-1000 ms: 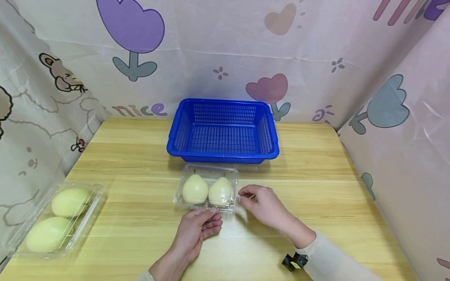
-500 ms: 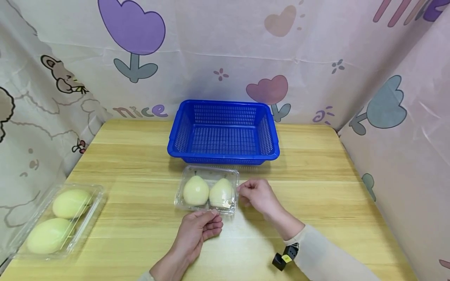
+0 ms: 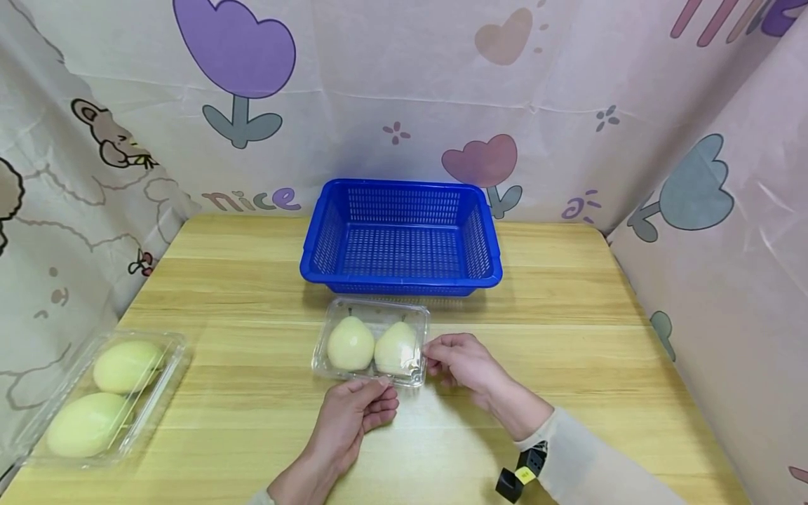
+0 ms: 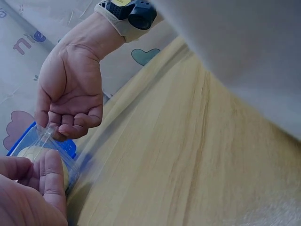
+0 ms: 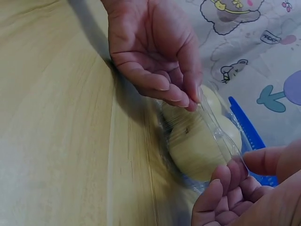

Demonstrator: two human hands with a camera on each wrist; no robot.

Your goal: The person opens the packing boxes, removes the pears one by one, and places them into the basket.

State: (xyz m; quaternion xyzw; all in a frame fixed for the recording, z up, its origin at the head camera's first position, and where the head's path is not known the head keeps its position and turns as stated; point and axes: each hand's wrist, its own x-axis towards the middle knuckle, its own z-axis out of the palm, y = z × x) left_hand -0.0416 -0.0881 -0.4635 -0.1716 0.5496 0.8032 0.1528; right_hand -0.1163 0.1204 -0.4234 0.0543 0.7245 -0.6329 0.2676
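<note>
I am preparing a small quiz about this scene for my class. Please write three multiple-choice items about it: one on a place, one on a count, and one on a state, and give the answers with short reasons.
1. Where is the blue basket?
A. behind the small clear box
B. at the table's left edge
C. on the person's lap

2. How many pears lie in the small clear box?
A. one
B. two
C. four

3. What is in the blue basket?
A. pears
B. a lid
C. nothing

Answers:
1 A, it stands farther from the person, just past the box.
2 B, two pale pears show through the plastic.
3 C, only its mesh floor shows.

The left hand and right hand pinch the box's edges.
</note>
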